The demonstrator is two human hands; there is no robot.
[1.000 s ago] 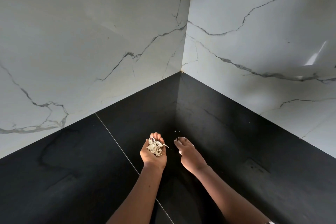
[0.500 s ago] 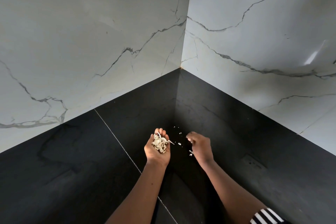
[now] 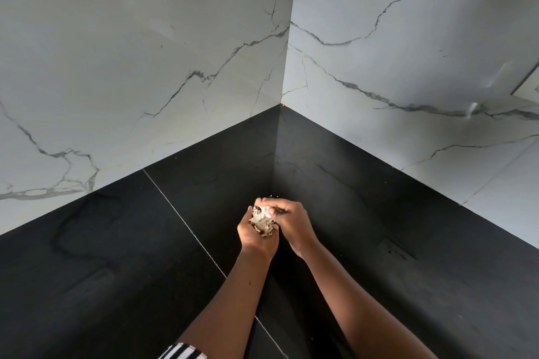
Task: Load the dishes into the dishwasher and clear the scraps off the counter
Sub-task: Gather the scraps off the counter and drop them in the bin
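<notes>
both hands are together above the black surface [image 3: 116, 242], toward its back corner. left hand [image 3: 255, 237] is cupped palm up around a pale wad of scraps [image 3: 262, 223]. right hand [image 3: 293, 221] sits at its 3 o'clock, fingers curled over the top of the wad, pinching it. a few tiny specks [image 3: 271, 195] lie at 12 o'clock of the hands.

This looks like a kitchen: a black matte stone counter [image 3: 116, 256] runs back into a corner, with a thin pale seam [image 3: 180, 221] crossing its top. Two white marble-look wall slabs with grey veins [image 3: 145, 52] rise from the counter's back edges and meet above that corner.
</notes>
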